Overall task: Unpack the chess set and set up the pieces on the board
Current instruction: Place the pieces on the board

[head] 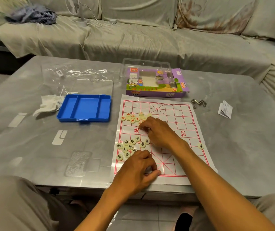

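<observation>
The left hand [137,170] has its fingers curled, tips pressed on the near edge of the board [183,178]; whether they pinch a piece cannot be told. The right hand [158,132] reaches to mid-board, fingers bent down over pieces, grip hidden. Black-lettered pieces [130,146] cluster near left, red-lettered pieces [130,117] far left. One lone piece [201,146] sits at the right edge. The blue tray [84,108] lies left.

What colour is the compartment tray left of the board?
Blue tray, seen clearly in the head view.
</observation>
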Demonstrator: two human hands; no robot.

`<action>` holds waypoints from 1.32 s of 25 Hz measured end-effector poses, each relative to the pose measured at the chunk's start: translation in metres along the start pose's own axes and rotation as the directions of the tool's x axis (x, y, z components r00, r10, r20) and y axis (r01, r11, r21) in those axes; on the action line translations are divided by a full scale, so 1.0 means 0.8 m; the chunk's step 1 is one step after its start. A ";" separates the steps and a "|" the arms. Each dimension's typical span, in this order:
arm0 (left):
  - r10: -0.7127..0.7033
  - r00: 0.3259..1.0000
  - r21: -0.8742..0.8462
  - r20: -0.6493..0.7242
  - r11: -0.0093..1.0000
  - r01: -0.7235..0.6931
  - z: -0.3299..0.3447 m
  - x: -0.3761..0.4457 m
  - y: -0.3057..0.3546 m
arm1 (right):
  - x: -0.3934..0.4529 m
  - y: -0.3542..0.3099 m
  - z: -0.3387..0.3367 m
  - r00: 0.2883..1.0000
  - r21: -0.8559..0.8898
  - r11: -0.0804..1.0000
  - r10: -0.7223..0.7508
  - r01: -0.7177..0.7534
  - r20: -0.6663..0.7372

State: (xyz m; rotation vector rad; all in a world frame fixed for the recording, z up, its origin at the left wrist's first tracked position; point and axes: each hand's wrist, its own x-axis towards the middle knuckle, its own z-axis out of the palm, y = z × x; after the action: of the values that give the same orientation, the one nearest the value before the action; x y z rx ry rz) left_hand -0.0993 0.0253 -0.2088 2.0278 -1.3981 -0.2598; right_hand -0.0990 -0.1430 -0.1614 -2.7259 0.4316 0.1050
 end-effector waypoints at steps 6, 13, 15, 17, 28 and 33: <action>0.004 1.000 -0.002 0.003 1.000 -0.004 0.002 0.001 -0.002 | 0.009 0.000 -0.002 1.000 0.087 0.996 -0.013 0.015 -0.016; 0.005 1.000 -0.019 0.000 1.000 -0.005 0.002 -0.001 -0.001 | -0.007 0.004 -0.007 0.996 0.114 0.993 -0.017 0.026 -0.084; 0.006 1.000 -0.029 -0.004 1.000 -0.006 0.000 0.001 -0.001 | -0.033 0.013 -0.001 0.991 -0.009 0.995 -0.104 0.104 -0.080; 0.005 1.000 -0.034 -0.003 0.999 -0.005 -0.001 0.002 -0.002 | -0.053 0.024 0.000 0.990 -0.024 0.994 -0.107 0.105 -0.097; 0.004 1.000 -0.054 -0.011 0.999 -0.005 -0.003 0.000 0.000 | -0.110 0.071 0.008 0.979 -0.046 0.997 0.057 -0.067 -0.194; 0.002 1.000 -0.042 -0.016 0.999 -0.003 -0.002 0.001 0.002 | -0.095 0.062 0.014 0.963 -0.075 0.996 0.017 -0.039 -0.270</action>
State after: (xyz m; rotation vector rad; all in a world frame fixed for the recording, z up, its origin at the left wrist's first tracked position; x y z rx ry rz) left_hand -0.0992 0.0252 -0.2063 1.9896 -1.3740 -0.2693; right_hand -0.1871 -0.1611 -0.1799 -2.8228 0.5528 -0.2504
